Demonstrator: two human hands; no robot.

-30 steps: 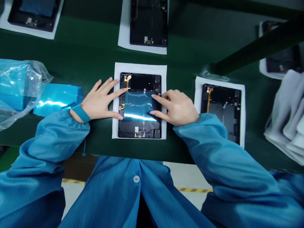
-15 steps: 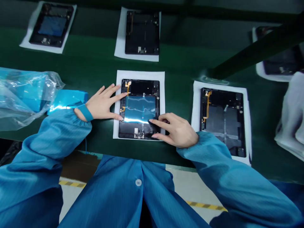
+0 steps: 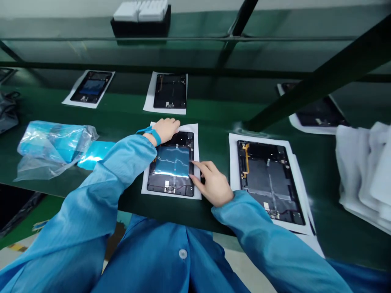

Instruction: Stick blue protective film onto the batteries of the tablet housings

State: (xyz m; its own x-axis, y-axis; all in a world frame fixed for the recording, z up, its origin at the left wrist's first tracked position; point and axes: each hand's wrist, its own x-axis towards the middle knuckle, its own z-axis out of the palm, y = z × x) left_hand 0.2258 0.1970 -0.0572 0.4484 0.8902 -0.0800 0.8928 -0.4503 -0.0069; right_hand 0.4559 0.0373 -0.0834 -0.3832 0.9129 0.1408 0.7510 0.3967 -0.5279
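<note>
Ctr frame: left hand (image 3: 166, 128) flat on tablet (image 3: 170, 187), right hand (image 3: 215, 188) fingers (image 3: 200, 165) open at film (image 3: 173, 161) edge, nil held; risk: uneven press may crease film.

Head-worn view, forward-down, near bench (image 3: 122, 114)

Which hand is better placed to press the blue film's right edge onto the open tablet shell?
Right, probably. The right hand has its index fingertip at the right edge of the shiny blue film; the left hand rests at the far end of the open black tablet shell.
</note>
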